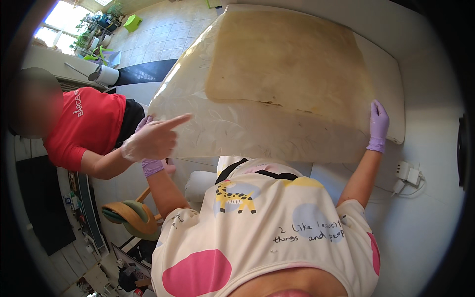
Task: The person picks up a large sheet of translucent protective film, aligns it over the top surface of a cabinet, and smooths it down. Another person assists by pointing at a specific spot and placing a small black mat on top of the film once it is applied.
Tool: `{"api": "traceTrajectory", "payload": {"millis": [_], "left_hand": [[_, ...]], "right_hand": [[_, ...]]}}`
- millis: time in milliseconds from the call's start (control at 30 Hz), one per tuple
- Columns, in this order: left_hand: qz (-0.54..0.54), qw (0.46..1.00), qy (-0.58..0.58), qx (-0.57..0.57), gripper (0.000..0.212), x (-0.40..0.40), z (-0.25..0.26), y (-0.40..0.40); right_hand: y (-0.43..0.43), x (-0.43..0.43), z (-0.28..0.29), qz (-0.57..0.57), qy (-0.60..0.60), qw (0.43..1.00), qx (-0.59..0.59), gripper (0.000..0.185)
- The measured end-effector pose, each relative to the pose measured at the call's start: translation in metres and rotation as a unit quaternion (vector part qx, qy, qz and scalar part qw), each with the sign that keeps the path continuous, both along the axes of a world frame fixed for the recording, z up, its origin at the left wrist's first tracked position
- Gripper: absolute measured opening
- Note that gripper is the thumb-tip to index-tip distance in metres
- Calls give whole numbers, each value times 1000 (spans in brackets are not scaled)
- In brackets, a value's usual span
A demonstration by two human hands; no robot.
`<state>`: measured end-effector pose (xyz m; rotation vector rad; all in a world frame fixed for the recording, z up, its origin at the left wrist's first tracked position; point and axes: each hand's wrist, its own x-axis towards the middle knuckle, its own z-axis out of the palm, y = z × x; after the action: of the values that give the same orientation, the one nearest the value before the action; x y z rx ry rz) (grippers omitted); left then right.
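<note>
A translucent plastic table cover (230,130) with a faint leaf pattern is stretched in front of me over a white tabletop (389,81). My right hand (378,124), in a purple glove, pinches the cover's right edge. At its left corner is my left hand (152,167), also gloved in purple. A co-worker's hand (152,143) in a clear glove hides most of it and points across the cover. A yellowish-brown sheet (285,63) with a rounded corner and dark marks along its near edge lies on the far part; whether it is above or under the cover is unclear.
The co-worker in a red shirt (92,122) stands close on the left. A wooden chair with a green seat (133,219) is at my lower left. On the right, a white plug adapter with cords (408,174) is near the wall. Behind are a white bucket (107,75) and a green stool (133,23).
</note>
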<state>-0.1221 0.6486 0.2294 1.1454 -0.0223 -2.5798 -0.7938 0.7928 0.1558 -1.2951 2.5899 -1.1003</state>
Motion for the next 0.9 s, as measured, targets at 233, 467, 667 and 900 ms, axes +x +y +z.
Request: {"api": "traceTrajectory", "payload": {"millis": [233, 467, 667, 900], "left_hand": [[324, 845, -247, -347, 11, 16, -86, 15], [314, 801, -290, -419, 4, -2, -81, 13], [245, 732, -372, -516, 4, -31, -45, 22], [47, 488, -488, -722, 10, -90, 10, 27]], "right_hand": [[-13, 25, 4, 11, 50, 998, 28, 29], [-18, 27, 3, -8, 112, 991, 75, 28], [-21, 25, -1, -20, 121, 989, 87, 29], [-20, 12, -11, -20, 71, 997, 11, 27]]}}
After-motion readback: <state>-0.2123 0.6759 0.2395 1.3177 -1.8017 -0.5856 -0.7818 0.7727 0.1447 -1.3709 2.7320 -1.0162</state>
